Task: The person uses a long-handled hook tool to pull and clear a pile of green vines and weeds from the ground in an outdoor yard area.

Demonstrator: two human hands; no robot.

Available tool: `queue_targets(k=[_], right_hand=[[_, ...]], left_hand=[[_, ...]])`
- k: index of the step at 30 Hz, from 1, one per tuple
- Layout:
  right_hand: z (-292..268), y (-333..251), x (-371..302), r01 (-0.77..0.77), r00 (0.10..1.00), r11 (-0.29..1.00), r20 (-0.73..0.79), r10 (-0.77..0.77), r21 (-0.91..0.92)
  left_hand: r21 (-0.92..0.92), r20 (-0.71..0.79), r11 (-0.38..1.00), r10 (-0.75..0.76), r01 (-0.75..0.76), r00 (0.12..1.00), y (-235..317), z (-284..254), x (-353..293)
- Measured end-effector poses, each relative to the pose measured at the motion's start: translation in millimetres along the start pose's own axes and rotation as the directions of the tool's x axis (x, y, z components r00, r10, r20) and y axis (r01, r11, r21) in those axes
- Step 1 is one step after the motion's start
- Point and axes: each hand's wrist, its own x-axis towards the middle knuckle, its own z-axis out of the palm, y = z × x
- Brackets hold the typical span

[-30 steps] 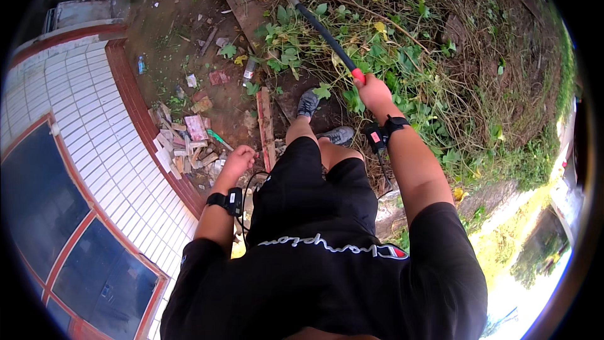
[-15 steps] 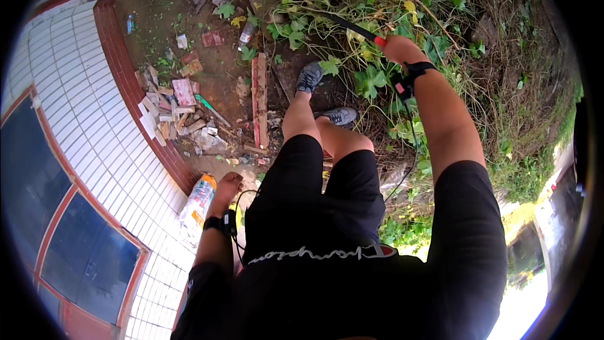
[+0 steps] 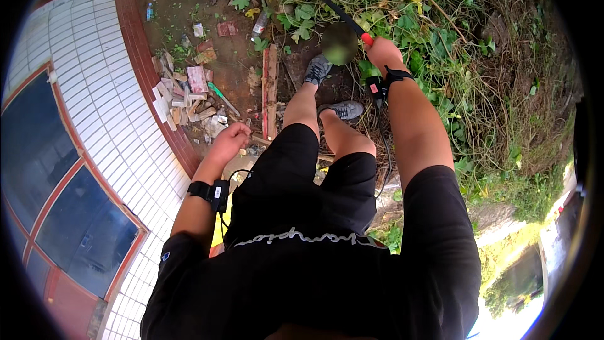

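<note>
the right hand (image 3: 385, 55) grips the red end of a long black tool (image 3: 345, 16), which slants forward and to the left, its far tip hard to make out among green vines (image 3: 412, 31). the left hand (image 3: 231, 141) hangs released, fingers loosely curled, near a wooden plank (image 3: 272, 91) and rubble (image 3: 197, 80) heaped beside a white-tiled wall (image 3: 104, 56).

Tool (image 3: 353, 22) black, near end red. Shirt (image 3: 308, 283) black, white lettering (image 3: 314, 237). Shorts (image 3: 346, 186) black. Shoes (image 3: 317, 70) grey. Left wall (image 3: 100, 82) white tile grid, red-brown border (image 3: 139, 56). Window panes (image 3: 88, 226) dark blue. Right vines (image 3: 434, 44) green, some leaves yellow.
</note>
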Motion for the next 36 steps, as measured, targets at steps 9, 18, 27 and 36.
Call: queue_targets(k=[9,18,27,36], right_hand=[[-9.3,34.2,-45.7,-0.04,0.998,0.99,0.046,0.034,0.132],[-54.8,128.0,-226.4,-0.079,0.997,0.985,-0.035,0.075,-0.156],[-78.1,305.9,-486.7,-0.428,0.844,0.895,-0.41,0.346,-0.125],[47.1,391.8,-606.6,-0.762,0.604,0.636,-0.224,0.765,0.119]], left_hand=[[0.103,-0.004,0.964,-0.247,0.246,0.969,-98.5,4.2,-19.4],[0.051,0.006,0.999,0.012,-0.013,1.0,-45.7,20.9,-20.2],[0.346,0.1,0.934,0.059,-0.091,0.993,69.4,43.9,-21.3],[0.307,0.166,0.948,0.038,-0.088,0.985,50.7,37.4,3.4]])
